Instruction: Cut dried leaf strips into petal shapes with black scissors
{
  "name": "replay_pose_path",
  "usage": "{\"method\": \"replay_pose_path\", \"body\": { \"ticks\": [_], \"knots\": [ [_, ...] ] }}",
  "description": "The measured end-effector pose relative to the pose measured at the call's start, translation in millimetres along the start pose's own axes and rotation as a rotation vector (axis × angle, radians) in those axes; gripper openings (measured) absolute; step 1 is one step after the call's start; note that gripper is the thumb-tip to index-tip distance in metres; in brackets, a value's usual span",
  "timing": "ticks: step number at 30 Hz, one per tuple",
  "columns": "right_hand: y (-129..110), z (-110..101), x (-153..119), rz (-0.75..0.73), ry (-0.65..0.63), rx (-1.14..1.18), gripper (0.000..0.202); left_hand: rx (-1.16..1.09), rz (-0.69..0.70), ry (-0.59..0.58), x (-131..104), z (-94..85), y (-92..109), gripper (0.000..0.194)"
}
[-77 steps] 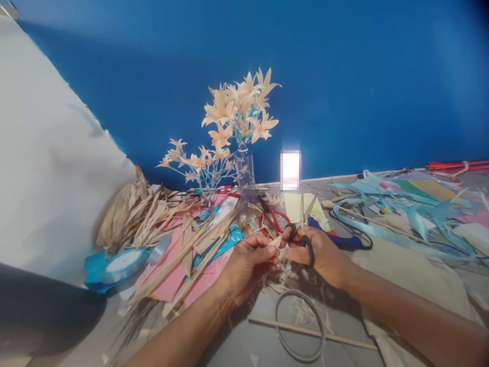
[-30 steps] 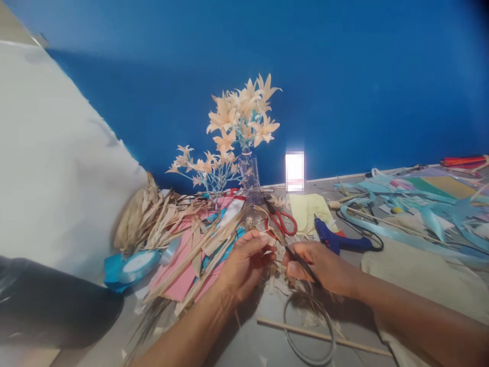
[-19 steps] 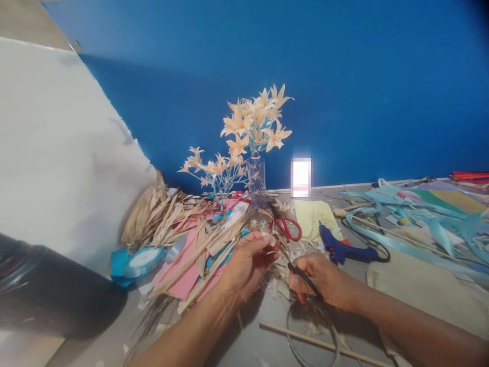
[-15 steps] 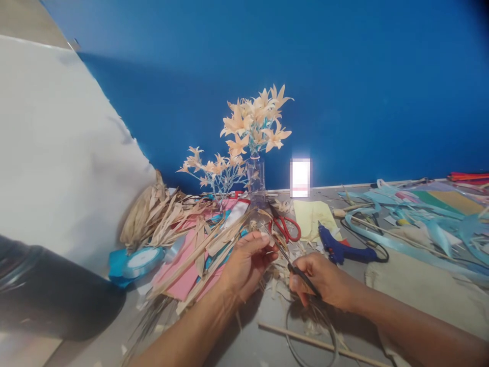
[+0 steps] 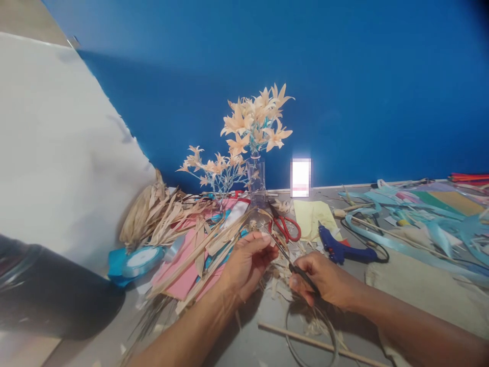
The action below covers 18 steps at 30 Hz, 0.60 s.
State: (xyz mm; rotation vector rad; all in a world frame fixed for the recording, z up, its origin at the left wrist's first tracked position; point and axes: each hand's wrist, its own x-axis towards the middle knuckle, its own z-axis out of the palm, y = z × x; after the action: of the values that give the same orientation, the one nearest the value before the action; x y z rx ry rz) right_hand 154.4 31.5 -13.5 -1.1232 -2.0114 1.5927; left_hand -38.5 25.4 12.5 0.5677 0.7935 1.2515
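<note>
Black-handled scissors point(image 5: 304, 277) are in my right hand point(image 5: 324, 280), its fingers wrapped round the handles. Their blades point up and left to the fingertips of my left hand point(image 5: 250, 257). That hand is closed in a pinch, and whatever it holds is too small to make out. Pale scraps point(image 5: 280, 288) lie on the table under both hands. Just beyond the fingertips are red-handled scissors point(image 5: 289, 229). A wire ring point(image 5: 292, 336) and a thin wooden stick point(image 5: 275, 329) lie below my right hand.
Behind stand pale orange artificial flowers point(image 5: 237, 125) in a clear vase point(image 5: 256, 178). Dried husks point(image 5: 143, 216), pink sheets point(image 5: 183, 270) and a ribbon spool point(image 5: 143, 262) are left. A blue glue gun point(image 5: 344, 250), light blue ribbons point(image 5: 401, 244) and a cloth point(image 5: 428, 290) lie right. A dark cylinder point(image 5: 57, 290) leans in.
Both hands stay almost where they were. The scissors and the right fingers have shifted very slightly, with the blades still at the left fingertips.
</note>
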Motion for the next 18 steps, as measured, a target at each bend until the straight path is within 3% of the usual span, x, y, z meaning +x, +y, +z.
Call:
{"method": "replay_pose_path", "body": {
  "ticks": [3, 6, 12, 15, 18],
  "knots": [
    [-1, 1, 2, -0.001, 0.056, 0.088, 0.042, -0.002, -0.029, 0.024, -3, 1.0, 0, 0.026],
    [-9, 1, 2, -0.03, 0.233, 0.245, 0.032, 0.001, -0.056, 0.032, -6, 3.0, -5, 0.027],
    [-24, 1, -1, -0.057, 0.442, 0.346, 0.035, 0.015, -0.121, -0.044, -8, 5.7, -27, 0.027],
    [-26, 0, -2, -0.021, 0.461, 0.346, 0.033, 0.017, -0.145, -0.102, -7, 5.1, -31, 0.023],
    [-26, -3, -4, -0.033, 0.379, 0.312, 0.03, 0.094, -0.166, -0.158, -8, 4.7, -24, 0.022]
  ]
}}
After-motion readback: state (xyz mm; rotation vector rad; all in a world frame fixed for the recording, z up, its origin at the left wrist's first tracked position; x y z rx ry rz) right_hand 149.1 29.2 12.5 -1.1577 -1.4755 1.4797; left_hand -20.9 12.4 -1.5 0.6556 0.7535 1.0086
